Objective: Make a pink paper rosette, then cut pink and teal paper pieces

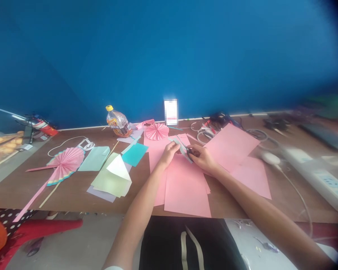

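Note:
My left hand [170, 152] pinches a small piece of pale blue-green paper [186, 156] above the pink sheets. In my right hand [201, 155] is a pair of scissors [183, 143], its dark handles within my fingers and the blades at the paper. Several pink paper sheets [186, 191] lie under both hands, reaching to the table's front edge. Just beyond my hands is a pleated pink paper rosette [157, 131]. Whether the blades are cutting into the paper is too small to make out.
Left on the brown table [70, 191] lie a pink pleated fan [64, 161], pale green sheets [109, 180] and a teal sheet [135, 154]. A yellow-capped bottle [118, 122] and a bright blurred screen [171, 111] stand behind. Power strips [323, 180] and cables line the right side.

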A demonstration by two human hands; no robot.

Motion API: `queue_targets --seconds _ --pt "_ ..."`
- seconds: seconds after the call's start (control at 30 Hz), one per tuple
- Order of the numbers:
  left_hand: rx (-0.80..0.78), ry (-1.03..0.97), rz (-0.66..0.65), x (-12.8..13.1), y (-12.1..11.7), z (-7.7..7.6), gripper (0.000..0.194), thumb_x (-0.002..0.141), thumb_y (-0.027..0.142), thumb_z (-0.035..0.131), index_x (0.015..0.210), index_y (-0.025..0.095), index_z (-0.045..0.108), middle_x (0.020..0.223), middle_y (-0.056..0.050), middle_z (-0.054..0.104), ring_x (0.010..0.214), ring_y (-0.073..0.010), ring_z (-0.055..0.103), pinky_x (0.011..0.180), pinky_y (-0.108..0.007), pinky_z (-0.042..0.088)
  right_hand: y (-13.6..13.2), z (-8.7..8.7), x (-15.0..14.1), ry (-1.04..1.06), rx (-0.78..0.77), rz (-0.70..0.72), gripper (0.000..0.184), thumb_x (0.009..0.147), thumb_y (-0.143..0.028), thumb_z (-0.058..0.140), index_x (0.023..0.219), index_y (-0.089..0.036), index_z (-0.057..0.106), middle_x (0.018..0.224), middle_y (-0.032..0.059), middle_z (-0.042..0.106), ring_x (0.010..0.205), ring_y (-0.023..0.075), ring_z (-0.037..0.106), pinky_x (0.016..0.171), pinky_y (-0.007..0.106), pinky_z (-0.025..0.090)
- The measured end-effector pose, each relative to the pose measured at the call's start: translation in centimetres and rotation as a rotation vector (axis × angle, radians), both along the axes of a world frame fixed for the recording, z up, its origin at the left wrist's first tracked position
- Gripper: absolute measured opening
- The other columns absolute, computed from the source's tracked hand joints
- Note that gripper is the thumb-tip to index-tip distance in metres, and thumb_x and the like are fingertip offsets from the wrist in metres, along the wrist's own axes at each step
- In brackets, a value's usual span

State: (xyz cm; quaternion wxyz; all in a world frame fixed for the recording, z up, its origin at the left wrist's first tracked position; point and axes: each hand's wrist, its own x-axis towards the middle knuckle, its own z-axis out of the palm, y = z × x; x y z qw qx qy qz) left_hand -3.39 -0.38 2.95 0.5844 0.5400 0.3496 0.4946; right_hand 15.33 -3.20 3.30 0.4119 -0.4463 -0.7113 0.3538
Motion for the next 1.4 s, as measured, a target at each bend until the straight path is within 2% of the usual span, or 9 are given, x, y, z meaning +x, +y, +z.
queue_targets --seconds 0.13,0.23,0.3,0.5,0.63,0.87,1.03,1.27,1.4 --pt "0.051 0.048 0.129 0.0 0.0 0.1 0.026 0.083 0.042 0.061 0.076 0.016 0.058 0.068 0.001 0.057 0.065 -0.011 0.054 0.066 -0.024 0.043 0.3 -0.2 0.2 0.061 0.065 -0.097 0.031 0.082 -0.029 0.057 0.111 -0.018 0.062 0.066 -0.0029 0.053 0.056 0.0119 0.05 0.054 0.025 0.041" --pt "0.065 0.047 0.264 0.0 0.2 -0.1 0.028 0.084 0.041 0.06 0.071 0.017 0.056 0.066 0.001 0.056 0.064 -0.011 0.055 0.066 -0.024 0.042 0.7 -0.5 0.5 0.101 0.063 -0.17 0.03 0.083 -0.03 0.057 0.111 -0.018 0.061 0.065 -0.0028 0.053 0.057 0.0128 0.052 0.054 0.025 0.041" --pt "0.059 0.028 0.303 0.0 0.2 -0.3 0.028 0.084 0.041 0.06 0.072 0.017 0.056 0.066 0.001 0.056 0.065 -0.0112 0.055 0.066 -0.024 0.043 0.9 -0.7 0.6 0.128 0.047 -0.186 0.031 0.083 -0.031 0.058 0.111 -0.019 0.061 0.067 -0.0021 0.055 0.059 0.0135 0.053 0.055 0.026 0.041" --pt "0.047 0.048 0.271 0.2 0.1 0.0 0.028 0.084 0.042 0.06 0.073 0.017 0.056 0.065 0.0 0.057 0.064 -0.0112 0.056 0.066 -0.025 0.044 0.9 -0.2 0.2 0.179 -0.013 -0.08 0.034 0.081 -0.031 0.059 0.112 -0.018 0.061 0.081 0.0031 0.065 0.073 0.017 0.061 0.066 0.03 0.048" --pt "0.039 0.049 0.248 0.1 0.1 0.2 0.028 0.084 0.042 0.06 0.074 0.017 0.055 0.066 0.0 0.057 0.063 -0.0108 0.056 0.065 -0.025 0.044 0.7 0.0 -0.1 0.261 -0.135 0.006 0.036 0.076 -0.032 0.065 0.109 -0.017 0.061 0.078 0.0027 0.067 0.067 0.0159 0.061 0.064 0.029 0.049" --pt "0.055 0.016 0.28 0.1 0.0 0.0 0.03 0.083 0.042 0.062 0.069 0.017 0.055 0.067 0.001 0.055 0.063 -0.0096 0.052 0.065 -0.024 0.042 0.5 0.5 0.1 0.317 -0.194 -0.013 0.039 0.072 -0.033 0.07 0.106 -0.019 0.06 0.071 -0.0005 0.064 0.06 0.0138 0.059 0.056 0.026 0.046" --pt "0.052 0.02 0.304 0.1 -0.1 0.0 0.029 0.084 0.041 0.061 0.068 0.017 0.054 0.066 0.001 0.055 0.063 -0.0097 0.052 0.065 -0.024 0.041 0.6 1.3 0.3 0.315 -0.214 -0.087 0.04 0.069 -0.036 0.07 0.103 -0.02 0.059 0.071 0.0 0.065 0.062 0.0153 0.061 0.057 0.027 0.047" --pt "0.049 0.007 0.337 0.1 0.0 0.1 0.028 0.084 0.041 0.06 0.069 0.017 0.054 0.068 0.001 0.056 0.063 -0.0097 0.052 0.063 -0.024 0.04 0.3 1.4 0.3 0.297 -0.208 -0.058 0.039 0.07 -0.032 0.067 0.107 -0.02 0.06 0.069 -0.0004 0.064 0.059 0.0149 0.059 0.053 0.026 0.044" --pt "0.032 0.08 0.322 0.2 -0.2 0.3 0.027 0.082 0.042 0.063 0.073 0.017 0.059 0.067 0.001 0.055 0.066 -0.0103 0.052 0.064 -0.023 0.039 0.5 1.3 0.4 0.295 -0.198 -0.056 0.044 0.069 -0.03 0.066 0.112 -0.022 0.056 0.069 -0.0014 0.065 0.058 0.0153 0.059 0.054 0.027 0.045"
